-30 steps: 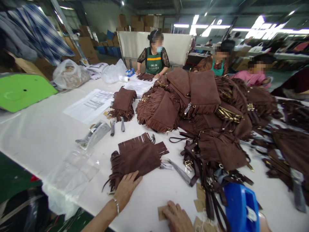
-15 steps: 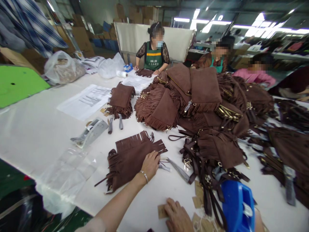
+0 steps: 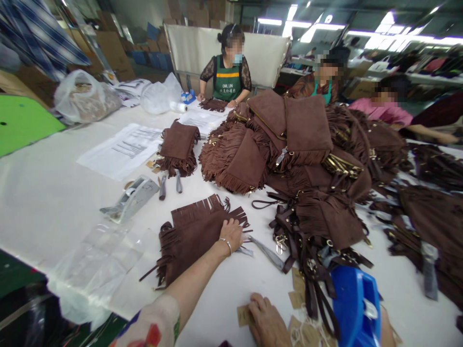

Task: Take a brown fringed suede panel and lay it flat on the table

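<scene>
White worktop (image 3: 54, 202) carries a heap of brown fringed bags (image 3: 307, 130), spanning 12 to 3 o'clock. Fringed suede panel (image 3: 191, 246) lies flat near centre, long axis 8 to 2 o'clock, mostly at 9 o'clock from the left hand (image 3: 231, 235), whose open fingers press its right end. Right hand (image 3: 265, 324) lies farther off, fingers open on a kraft tag (image 3: 243, 315), not gripping.

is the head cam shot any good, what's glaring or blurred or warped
Head view: the ceiling lights blow out into glare; wide-angle warping bends the white table; the brown suede pieces at far right are smeared; the left hand and the fringed suede piece under it look fairly sharp.
</scene>
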{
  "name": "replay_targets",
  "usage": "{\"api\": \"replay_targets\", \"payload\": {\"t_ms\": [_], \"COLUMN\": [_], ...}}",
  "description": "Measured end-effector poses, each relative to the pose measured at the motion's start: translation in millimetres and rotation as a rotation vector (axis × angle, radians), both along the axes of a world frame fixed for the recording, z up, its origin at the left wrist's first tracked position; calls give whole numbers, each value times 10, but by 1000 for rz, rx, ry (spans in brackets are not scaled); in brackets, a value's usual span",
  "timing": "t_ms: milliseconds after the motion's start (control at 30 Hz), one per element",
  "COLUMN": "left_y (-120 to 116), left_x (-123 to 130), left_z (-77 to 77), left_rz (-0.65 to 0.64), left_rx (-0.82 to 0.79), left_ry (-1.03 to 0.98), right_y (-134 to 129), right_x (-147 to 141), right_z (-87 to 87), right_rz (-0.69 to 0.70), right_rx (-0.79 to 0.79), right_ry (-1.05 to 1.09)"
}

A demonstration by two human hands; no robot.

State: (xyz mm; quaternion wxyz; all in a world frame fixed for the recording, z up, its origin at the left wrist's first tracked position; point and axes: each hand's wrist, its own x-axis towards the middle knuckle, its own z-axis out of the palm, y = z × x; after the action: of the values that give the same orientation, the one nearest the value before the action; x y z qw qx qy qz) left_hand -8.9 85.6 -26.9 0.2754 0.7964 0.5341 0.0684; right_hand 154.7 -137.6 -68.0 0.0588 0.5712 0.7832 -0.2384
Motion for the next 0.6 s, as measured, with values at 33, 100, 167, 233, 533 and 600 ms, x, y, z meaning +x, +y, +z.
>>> {"api": "replay_targets", "payload": {"t_ms": [33,100,167,233,533,600], "left_y": [23,75,127,168,179,190], "left_x": [30,29,-58,-200,-450,-434], "left_z": [-17,-57,-104,-152,-256,-254], "left_rz": [14,48,87,132,348,361], "left_rx": [-12,-49,-101,-159,-324,-340], "left_ry": [-30,-113,-230,-368,-737,-728], "right_y": [-1,-8,-22,-39,-36,-39], "right_x": [-4,-8,-9,-11,60,76], "right_z": [-13,-40,-70,-107,-288,-326], "right_rz": [3,15,18,0,60,63], "right_rx": [11,19,23,42,19,44], "right_ry": [-6,-9,-8,-14,24,9]}}
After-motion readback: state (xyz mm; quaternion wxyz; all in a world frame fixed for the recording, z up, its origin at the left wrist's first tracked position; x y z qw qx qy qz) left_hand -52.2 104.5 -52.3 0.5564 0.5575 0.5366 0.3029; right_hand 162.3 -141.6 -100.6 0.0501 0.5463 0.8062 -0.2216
